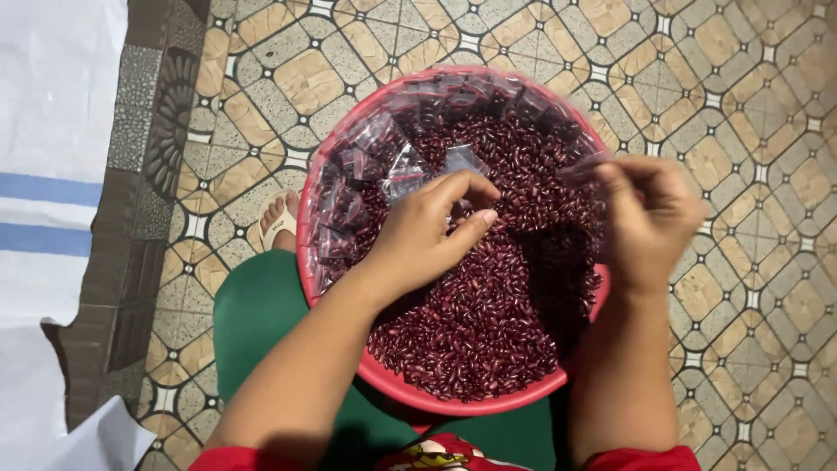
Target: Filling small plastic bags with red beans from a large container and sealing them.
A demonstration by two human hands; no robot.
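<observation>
Left hand (427, 235) pinching small plastic bag (462, 161) over beans (488, 305).

One basin (488, 403), two hands (427, 235)

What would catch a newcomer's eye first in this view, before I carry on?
The big red basin in the middle, heaped with dark red beans, dominates the view. Both hands work over it: the left hand pinches at small clear bags piled along the basin's far left side, while the right hand, blurred, holds up a clear bag. Around it lies a patterned tile floor.
</observation>
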